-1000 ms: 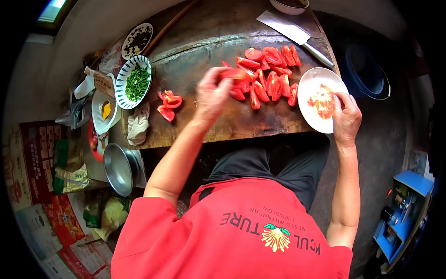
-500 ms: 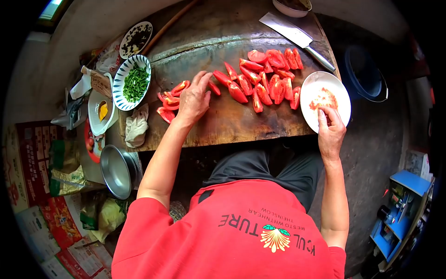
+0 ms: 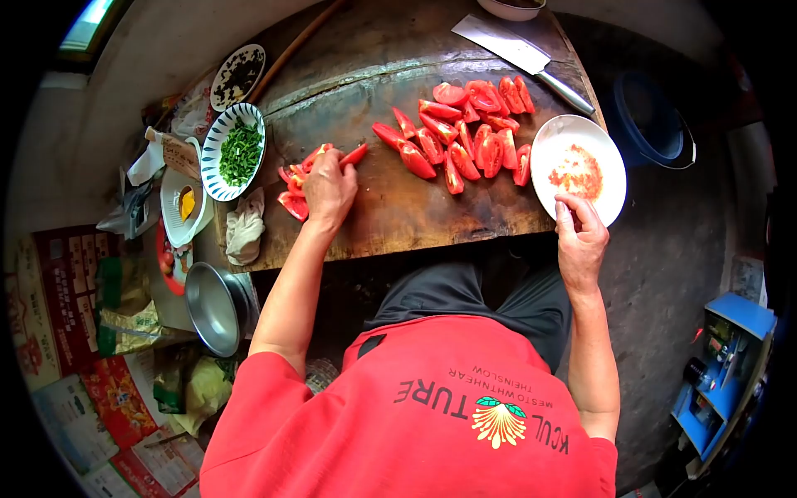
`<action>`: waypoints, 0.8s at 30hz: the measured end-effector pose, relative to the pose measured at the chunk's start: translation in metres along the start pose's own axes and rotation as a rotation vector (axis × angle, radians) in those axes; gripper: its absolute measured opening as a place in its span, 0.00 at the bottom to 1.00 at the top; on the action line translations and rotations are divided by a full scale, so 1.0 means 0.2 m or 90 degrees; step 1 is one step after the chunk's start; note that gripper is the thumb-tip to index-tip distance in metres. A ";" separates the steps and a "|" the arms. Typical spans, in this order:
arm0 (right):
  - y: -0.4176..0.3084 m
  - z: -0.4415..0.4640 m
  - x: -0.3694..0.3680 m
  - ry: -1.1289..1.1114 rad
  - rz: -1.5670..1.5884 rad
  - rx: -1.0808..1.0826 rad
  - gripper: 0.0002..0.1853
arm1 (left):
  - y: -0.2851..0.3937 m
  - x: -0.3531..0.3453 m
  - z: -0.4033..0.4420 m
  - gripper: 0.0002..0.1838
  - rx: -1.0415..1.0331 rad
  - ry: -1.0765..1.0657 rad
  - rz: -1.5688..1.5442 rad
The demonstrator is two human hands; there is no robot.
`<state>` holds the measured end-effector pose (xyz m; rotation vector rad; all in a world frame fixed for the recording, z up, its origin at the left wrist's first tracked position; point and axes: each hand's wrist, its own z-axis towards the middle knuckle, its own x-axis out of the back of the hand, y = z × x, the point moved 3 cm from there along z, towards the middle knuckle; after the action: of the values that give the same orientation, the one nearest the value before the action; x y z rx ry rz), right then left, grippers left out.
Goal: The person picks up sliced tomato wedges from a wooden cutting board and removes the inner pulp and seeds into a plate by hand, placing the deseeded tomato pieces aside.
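My left hand (image 3: pixel 330 192) is at the left part of the wooden board, fingers closed on a tomato wedge (image 3: pixel 354 155). Just left of its fingers lies a small group of tomato wedges (image 3: pixel 294 205), partly covered by the hand. A larger group of tomato wedges (image 3: pixel 477 137) is spread over the board's right half. My right hand (image 3: pixel 581 245) grips the near rim of a white oval plate (image 3: pixel 610 149) with thumb and fingers. Reddish tomato juice and bits smear the plate, which juts past the board's right edge.
A cleaver (image 3: pixel 506 46) lies at the back right of the wooden board (image 3: pixel 398 228). On the left are a bowl of chopped greens (image 3: pixel 214 137), a crumpled cloth (image 3: pixel 245 228) and a metal basin (image 3: pixel 212 307). A blue bucket (image 3: pixel 652 124) stands beyond the plate.
My left hand has moved left toward the small group, bringing one tomato wedge with it. My right hand stays at the plate. The whole view has shifted slightly.
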<state>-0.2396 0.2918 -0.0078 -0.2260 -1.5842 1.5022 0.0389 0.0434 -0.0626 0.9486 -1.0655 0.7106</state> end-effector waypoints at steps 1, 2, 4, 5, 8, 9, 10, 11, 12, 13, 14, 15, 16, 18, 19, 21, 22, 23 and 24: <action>0.01 -0.01 0.01 0.002 0.008 -0.009 0.05 | 0.02 0.02 -0.02 0.13 -0.026 0.035 0.050; 0.02 -0.02 0.01 0.004 0.015 -0.018 0.05 | 0.03 0.05 -0.03 0.14 -0.051 0.070 0.099; 0.03 -0.04 0.01 0.005 0.026 -0.032 0.05 | 0.07 0.06 -0.03 0.21 -0.063 0.049 0.127; 0.04 -0.05 0.00 0.004 0.030 -0.037 0.05 | 0.12 0.07 -0.01 0.22 -0.089 0.029 0.051; 0.02 -0.07 -0.03 -0.010 0.037 -0.041 0.05 | 0.27 0.07 0.09 0.26 -0.155 -0.055 -0.141; 0.01 -0.07 -0.04 -0.015 0.038 -0.040 0.04 | 0.28 0.05 0.12 0.27 -0.191 -0.088 -0.115; 0.01 -0.07 -0.05 -0.014 0.045 -0.045 0.04 | 0.30 0.03 0.16 0.27 -0.227 -0.122 -0.090; 0.01 -0.07 -0.04 -0.013 0.044 -0.045 0.04 | 0.32 0.01 0.19 0.27 -0.266 -0.155 -0.064; 0.02 -0.07 -0.04 -0.011 0.044 -0.046 0.04 | 0.33 -0.01 0.21 0.27 -0.251 -0.196 -0.040; 0.02 -0.08 -0.03 -0.011 0.043 -0.048 0.04 | 0.33 -0.01 0.22 0.26 -0.242 -0.193 -0.047; 0.03 -0.08 -0.03 -0.006 0.047 -0.052 0.04 | 0.33 -0.01 0.22 0.25 -0.233 -0.191 -0.053; 0.04 -0.08 -0.03 -0.002 0.052 -0.055 0.04 | 0.32 -0.01 0.21 0.24 -0.222 -0.188 -0.059; 0.05 -0.08 -0.03 0.002 0.057 -0.058 0.04 | 0.31 -0.01 0.20 0.22 -0.241 -0.128 -0.091; 0.05 -0.08 -0.04 -0.002 0.062 -0.059 0.04 | 0.27 -0.03 0.16 0.22 -0.180 -0.091 -0.137; 0.05 -0.08 -0.05 -0.006 0.064 -0.058 0.04 | 0.25 -0.03 0.15 0.22 -0.149 -0.072 -0.159; 0.03 -0.07 -0.05 -0.022 0.062 -0.056 0.05 | 0.20 -0.07 0.14 0.20 -0.085 -0.040 -0.187; 0.02 -0.07 -0.06 -0.030 0.060 -0.055 0.05 | 0.18 -0.07 0.15 0.19 -0.035 -0.041 -0.230; 0.01 -0.06 -0.06 -0.031 0.062 -0.049 0.05 | 0.16 -0.07 0.15 0.19 0.014 -0.042 -0.272; 0.01 -0.06 -0.06 -0.033 0.064 -0.044 0.05 | 0.12 -0.10 0.15 0.17 0.207 -0.151 -0.404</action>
<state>-0.2255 0.2923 -0.0162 -0.3130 -1.6887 1.5429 -0.0003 0.0254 -0.0698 1.5873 -0.7875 0.2452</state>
